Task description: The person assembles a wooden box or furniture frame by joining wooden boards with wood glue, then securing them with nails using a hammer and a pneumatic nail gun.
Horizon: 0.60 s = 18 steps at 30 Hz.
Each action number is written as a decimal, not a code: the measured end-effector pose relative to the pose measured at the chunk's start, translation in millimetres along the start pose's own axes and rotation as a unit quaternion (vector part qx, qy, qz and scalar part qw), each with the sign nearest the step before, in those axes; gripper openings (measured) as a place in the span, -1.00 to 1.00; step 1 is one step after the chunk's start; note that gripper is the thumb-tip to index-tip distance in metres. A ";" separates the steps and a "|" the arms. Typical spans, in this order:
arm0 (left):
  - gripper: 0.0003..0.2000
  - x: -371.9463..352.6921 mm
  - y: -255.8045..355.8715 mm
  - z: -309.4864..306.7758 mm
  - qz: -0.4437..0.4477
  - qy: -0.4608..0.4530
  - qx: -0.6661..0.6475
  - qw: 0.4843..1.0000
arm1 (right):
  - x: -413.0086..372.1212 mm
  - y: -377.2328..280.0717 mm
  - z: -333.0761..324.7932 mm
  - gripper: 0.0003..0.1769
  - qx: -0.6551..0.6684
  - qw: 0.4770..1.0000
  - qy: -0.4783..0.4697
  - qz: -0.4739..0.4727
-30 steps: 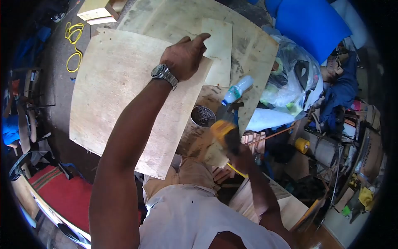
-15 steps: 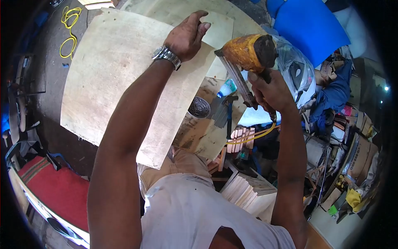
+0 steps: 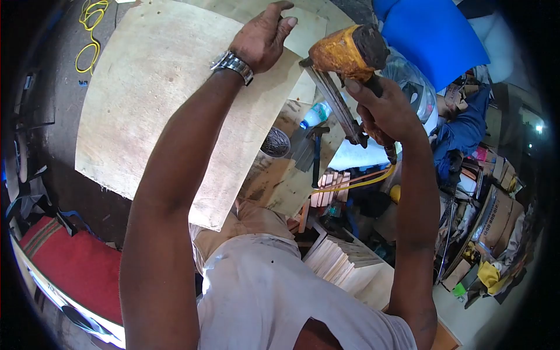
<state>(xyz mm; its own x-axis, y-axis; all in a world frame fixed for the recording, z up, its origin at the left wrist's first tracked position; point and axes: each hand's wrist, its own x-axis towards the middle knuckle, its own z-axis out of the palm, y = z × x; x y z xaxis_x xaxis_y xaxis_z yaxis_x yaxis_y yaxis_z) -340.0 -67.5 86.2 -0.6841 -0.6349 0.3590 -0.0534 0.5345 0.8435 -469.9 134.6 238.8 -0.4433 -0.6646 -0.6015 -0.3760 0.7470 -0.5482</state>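
Note:
My right hand (image 3: 389,111) is wrapped round the handle of a worn yellow nail gun (image 3: 344,52), held up over the right side of the work table. Its long magazine slants down toward my wrist, and a yellow air hose runs from the handle. A large pale plywood sheet (image 3: 157,99) lies under my left arm. My left hand (image 3: 262,38), with a metal watch at the wrist, is at the sheet's far edge; its fingers are bent round that edge, partly hidden. The nail gun's nose is near the sheet's right corner.
A tub of nails (image 3: 275,143), a hammer (image 3: 317,154), nail strips (image 3: 303,153) and a plastic bottle (image 3: 315,115) lie on the table beside the sheet. Stacked wood pieces (image 3: 335,259) stand below. Piled clutter and a blue sheet (image 3: 434,41) fill the right; a red cushion (image 3: 73,262) is at left.
The view has shifted slightly. The nail gun has tilted a little, its magazine swinging to the right. My left hand keeps its place at the sheet's edge.

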 end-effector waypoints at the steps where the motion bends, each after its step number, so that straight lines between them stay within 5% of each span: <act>1: -0.58 0.7 -2.6 1.2 -0.013 -0.010 0.001 1.000 | 1.1 0.9 -2.1 -0.37 0.001 1.000 -0.007 0.007; 18: -0.56 0.2 7.7 -8.0 -0.050 -0.010 -0.050 0.997 | -13.8 -0.6 11.8 -0.35 0.034 0.999 -0.036 0.000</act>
<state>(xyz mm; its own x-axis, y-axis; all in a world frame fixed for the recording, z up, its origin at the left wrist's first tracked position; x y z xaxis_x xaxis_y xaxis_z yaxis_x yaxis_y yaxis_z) -334.7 -67.9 95.9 -0.6932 -0.6706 0.2641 -0.0498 0.4102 0.9106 -454.0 143.2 240.6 -0.3826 -0.6657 -0.6407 -0.3192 0.7460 -0.5844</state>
